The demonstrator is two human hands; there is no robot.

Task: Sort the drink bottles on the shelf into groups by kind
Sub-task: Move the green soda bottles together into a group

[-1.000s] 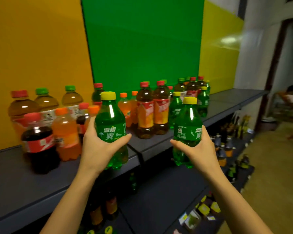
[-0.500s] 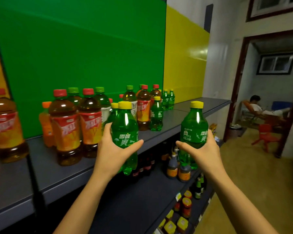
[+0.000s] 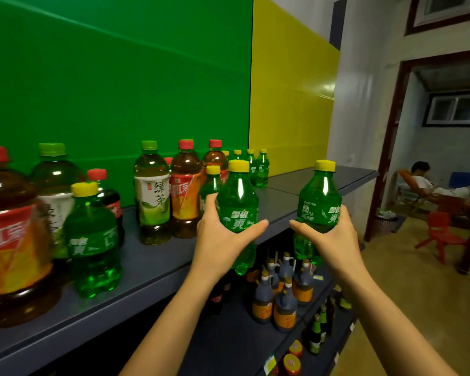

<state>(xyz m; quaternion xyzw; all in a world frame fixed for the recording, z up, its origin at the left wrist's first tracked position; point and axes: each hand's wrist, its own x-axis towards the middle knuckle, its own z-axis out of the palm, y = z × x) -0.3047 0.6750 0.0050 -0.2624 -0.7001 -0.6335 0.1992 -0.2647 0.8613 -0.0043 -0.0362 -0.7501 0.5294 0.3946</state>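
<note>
The left hand (image 3: pixel 220 242) wraps a green soda bottle (image 3: pixel 238 210), covering part of its label; the right hand (image 3: pixel 334 240) grips a second green soda bottle (image 3: pixel 320 202), both held in front of the shelf (image 3: pixel 158 267) edge. A blurred red-tea bottle (image 3: pixel 8 240) is cropped at left; the far green bottles (image 3: pixel 261 169) stand half-hidden.

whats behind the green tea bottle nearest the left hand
Only a red cap peeks out beside the green tea bottle, with the green wall panel beyond; that bottle's body is covered.

Green panel (image 3: pixel 120 77) beside yellow panel (image 3: pixel 291 109); white wall (image 3: pixel 369 90); brown-framed doorway (image 3: pixel 385 164); window (image 3: pixel 456 109) beyond; red chair (image 3: pixel 440 226); tan floor (image 3: pixel 418 308).
</note>
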